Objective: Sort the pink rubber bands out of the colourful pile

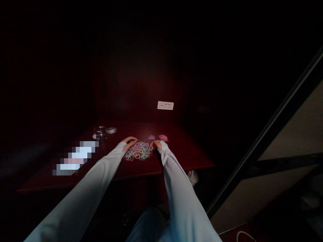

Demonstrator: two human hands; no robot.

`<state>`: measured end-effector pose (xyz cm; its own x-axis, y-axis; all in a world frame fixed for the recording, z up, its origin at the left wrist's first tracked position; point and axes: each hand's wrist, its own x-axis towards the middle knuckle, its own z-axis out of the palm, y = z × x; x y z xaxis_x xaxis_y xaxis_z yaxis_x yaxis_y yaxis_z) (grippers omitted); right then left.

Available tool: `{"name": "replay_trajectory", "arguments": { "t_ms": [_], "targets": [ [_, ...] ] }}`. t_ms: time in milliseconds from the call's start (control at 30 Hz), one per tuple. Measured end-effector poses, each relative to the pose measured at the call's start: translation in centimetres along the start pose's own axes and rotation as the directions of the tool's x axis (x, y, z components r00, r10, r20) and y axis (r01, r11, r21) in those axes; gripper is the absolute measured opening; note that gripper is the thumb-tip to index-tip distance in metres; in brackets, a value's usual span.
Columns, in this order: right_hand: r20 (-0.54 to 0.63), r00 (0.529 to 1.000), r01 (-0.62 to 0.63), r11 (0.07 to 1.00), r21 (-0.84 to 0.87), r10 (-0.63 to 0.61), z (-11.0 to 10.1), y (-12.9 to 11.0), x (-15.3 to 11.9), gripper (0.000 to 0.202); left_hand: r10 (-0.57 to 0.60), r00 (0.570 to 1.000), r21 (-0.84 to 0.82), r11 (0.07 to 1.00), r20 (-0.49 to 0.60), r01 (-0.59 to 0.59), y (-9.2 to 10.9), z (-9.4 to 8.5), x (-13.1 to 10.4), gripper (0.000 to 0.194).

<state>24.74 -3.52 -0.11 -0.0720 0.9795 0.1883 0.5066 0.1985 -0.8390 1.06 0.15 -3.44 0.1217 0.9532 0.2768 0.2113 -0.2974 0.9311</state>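
Observation:
A heap of small coloured bands (138,152), in pink, purple, green and yellow, lies on the dark red table (186,153). At the heap's upper left is my left hand (130,142), its fingers apart and reaching over the edge of the bands. My right hand (156,145) touches the heap's right side with its fingers bent down; whether a band is between them is too small to tell. Just beyond my right hand lie a small purple pile (151,137) and a pink pile (163,137).
A clear jar (100,131) and a round clear lid (111,130) stand at the back left. Nearer on the left lies a blurred-out bright object (79,156). A white socket panel (165,105) is on the back wall. Below the table's right edge sits a pale container (193,177).

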Motion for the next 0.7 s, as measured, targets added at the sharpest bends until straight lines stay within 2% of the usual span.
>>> {"name": "replay_trajectory", "arguments": {
  "t_ms": [100,200,300,433,500,567,633,700],
  "targets": [
    [0.206,0.978,-0.053,0.992,0.117,0.028,-0.2,-0.1,-0.3,0.049,0.031,0.999,0.018,0.999,0.013,-0.031,0.3,-0.4,0.4,0.057],
    [0.252,0.968,-0.062,0.981,0.186,0.013,-0.3,-0.1,-0.2,0.046,0.024,1.0,0.009,1.0,0.016,-0.024,0.8,-1.0,0.6,0.061],
    [0.261,0.965,-0.065,0.955,0.288,-0.013,-0.2,0.0,0.2,0.041,0.007,1.0,0.016,1.0,-0.002,-0.007,1.3,-1.0,0.3,0.063],
    [0.145,0.989,-0.014,0.943,0.333,-0.037,0.0,-0.1,0.6,0.045,-0.002,1.0,0.045,0.999,0.003,0.001,2.1,-0.8,-0.4,0.058],
    [0.122,0.992,0.005,0.962,0.272,-0.04,0.1,-0.6,0.4,0.05,0.001,1.0,0.04,0.999,0.012,-0.002,2.4,-0.7,-0.6,0.055],
    [0.113,0.991,0.053,0.991,0.121,-0.067,0.3,-1.4,-0.1,0.049,-0.005,1.0,0.01,1.0,0.007,0.005,2.6,-0.7,-0.5,0.052],
    [0.093,0.984,0.165,0.981,-0.104,-0.155,0.7,-2.2,-0.8,0.038,-0.023,1.0,-0.025,0.999,-0.001,0.023,2.6,-0.7,-0.4,0.047],
    [0.086,0.958,0.286,0.913,-0.29,-0.273,1.1,-2.9,-1.5,0.02,-0.025,1.0,-0.038,0.999,-0.011,0.025,2.4,-0.5,-0.3,0.044]
  ]
}}
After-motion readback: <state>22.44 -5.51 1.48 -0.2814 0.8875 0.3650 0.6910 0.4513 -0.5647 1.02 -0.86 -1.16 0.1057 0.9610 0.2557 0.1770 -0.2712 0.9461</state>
